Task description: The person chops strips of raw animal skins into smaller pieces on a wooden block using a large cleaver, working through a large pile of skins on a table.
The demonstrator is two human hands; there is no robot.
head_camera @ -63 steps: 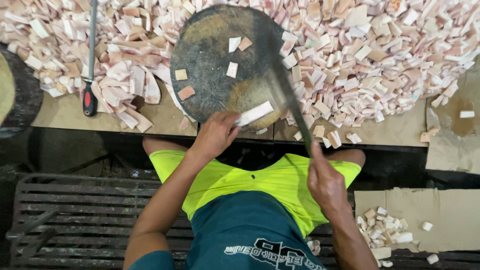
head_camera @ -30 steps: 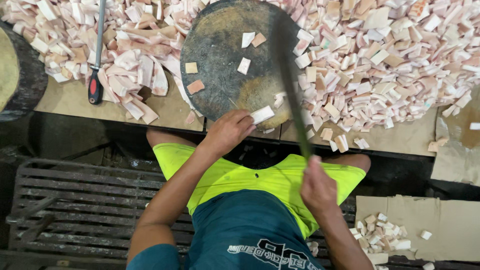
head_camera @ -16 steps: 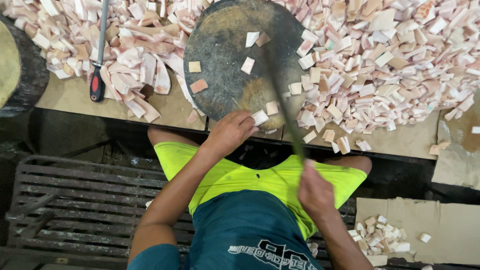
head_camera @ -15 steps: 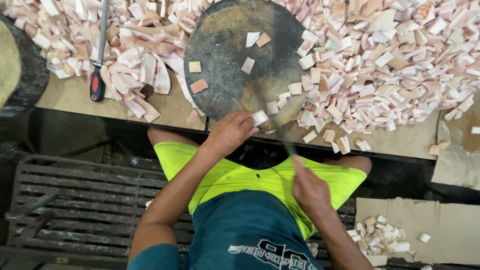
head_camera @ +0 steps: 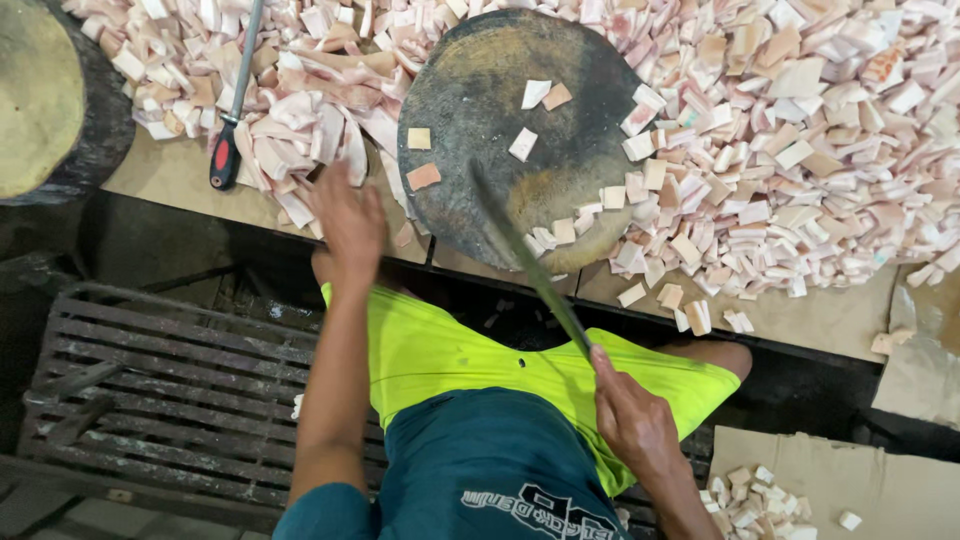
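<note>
My right hand (head_camera: 632, 420) grips the handle of a long dark cleaver (head_camera: 525, 258). Its blade slants up over the near edge of a round, dark chopping block (head_camera: 480, 90). A few small pale pieces (head_camera: 530, 145) lie scattered on the block, and a row of cut pieces (head_camera: 590, 210) sits by its near right edge. My left hand (head_camera: 348, 218) reaches with fingers apart to the long pink strips (head_camera: 300, 135) heaped left of the block; I cannot tell whether it touches one.
A large heap of cut pink and white pieces (head_camera: 800, 130) covers the cardboard-lined surface to the right. A sharpening steel with a red and black handle (head_camera: 228, 140) lies at the left. Another round block (head_camera: 40, 95) stands far left. A slatted pallet (head_camera: 180, 400) lies below.
My left hand has left the strip it held on the block's near edge and moved left to the heap of strips. The strip is now cut into small pieces. The cleaver has drawn back lower.
</note>
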